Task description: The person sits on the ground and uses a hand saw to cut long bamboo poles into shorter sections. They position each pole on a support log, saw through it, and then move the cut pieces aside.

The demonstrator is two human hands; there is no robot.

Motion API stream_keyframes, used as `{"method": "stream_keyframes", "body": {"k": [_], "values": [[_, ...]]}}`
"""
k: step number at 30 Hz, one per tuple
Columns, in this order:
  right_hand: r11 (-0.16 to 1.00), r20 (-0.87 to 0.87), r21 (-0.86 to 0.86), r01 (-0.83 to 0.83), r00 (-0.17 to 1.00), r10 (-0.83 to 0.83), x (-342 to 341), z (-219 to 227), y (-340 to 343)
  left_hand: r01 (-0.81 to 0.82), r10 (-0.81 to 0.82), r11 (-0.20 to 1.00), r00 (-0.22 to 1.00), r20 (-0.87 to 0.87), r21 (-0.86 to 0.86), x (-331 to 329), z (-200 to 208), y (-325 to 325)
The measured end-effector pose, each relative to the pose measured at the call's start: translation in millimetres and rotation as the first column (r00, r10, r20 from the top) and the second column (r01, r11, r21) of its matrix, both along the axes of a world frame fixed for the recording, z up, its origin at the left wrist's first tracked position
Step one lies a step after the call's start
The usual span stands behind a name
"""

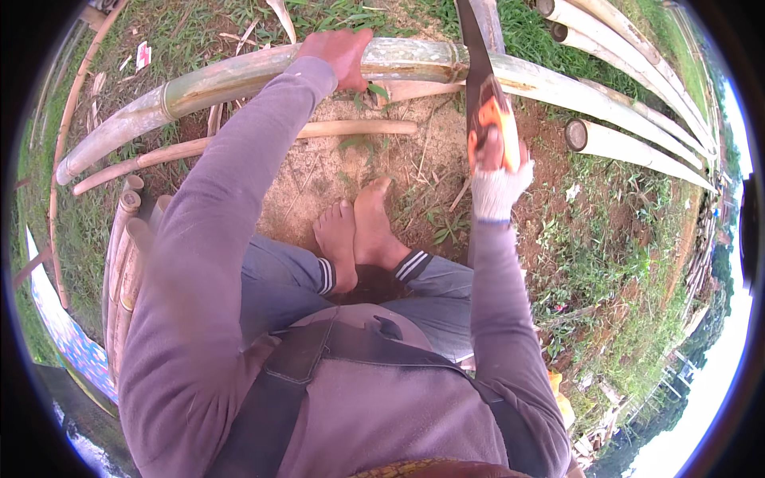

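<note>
A long, thick bamboo pole (231, 76) lies crosswise in front of me. My left hand (339, 56) is bare and presses down on it, wrapped over the top. To the right, my right hand (502, 163), in a whitish glove with bare fingers showing, is closed round the orange handle of a hand saw (494, 119). The saw's dark blade (476, 48) points away from me and crosses the pole. Whether its teeth have cut into the bamboo, I cannot tell.
A thinner bamboo stick (358, 127) lies nearer my bare feet (370, 223), on sawdust-covered ground (299, 179). Several cut bamboo poles (637, 143) stretch out at the right. More bamboo pieces (123, 247) stand in a bundle at the left. Grass (606, 247) and soil surround me.
</note>
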State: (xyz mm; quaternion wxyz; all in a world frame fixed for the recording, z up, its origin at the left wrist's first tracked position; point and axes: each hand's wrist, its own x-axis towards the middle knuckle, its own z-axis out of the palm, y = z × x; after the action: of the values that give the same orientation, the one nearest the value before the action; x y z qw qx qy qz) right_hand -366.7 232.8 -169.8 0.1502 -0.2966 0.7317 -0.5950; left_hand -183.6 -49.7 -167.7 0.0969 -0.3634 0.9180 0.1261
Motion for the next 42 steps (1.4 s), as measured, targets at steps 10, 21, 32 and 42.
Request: {"method": "stream_keyframes", "body": {"k": [10,21,32,42], "values": [[0.997,0.021,0.08,-0.014,1.0,0.013,78,-14,187,-0.015,0.015,1.0,1.0,0.011,0.016,13,7,-15],[0.998,-0.176,0.048,-0.05,0.983,0.058,-4,50,-70,-0.009,0.009,1.0,1.0,-0.003,0.012,8,7,-16],[0.948,0.528,-0.295,0.121,0.847,0.057,56,-36,150,-0.011,0.011,1.0,1.0,0.005,-0.021,7,4,-13],[1.0,0.158,-0.012,-0.013,0.987,0.015,34,39,35,-0.007,0.005,0.999,0.999,-0.04,-0.05,12,2,-24]]}}
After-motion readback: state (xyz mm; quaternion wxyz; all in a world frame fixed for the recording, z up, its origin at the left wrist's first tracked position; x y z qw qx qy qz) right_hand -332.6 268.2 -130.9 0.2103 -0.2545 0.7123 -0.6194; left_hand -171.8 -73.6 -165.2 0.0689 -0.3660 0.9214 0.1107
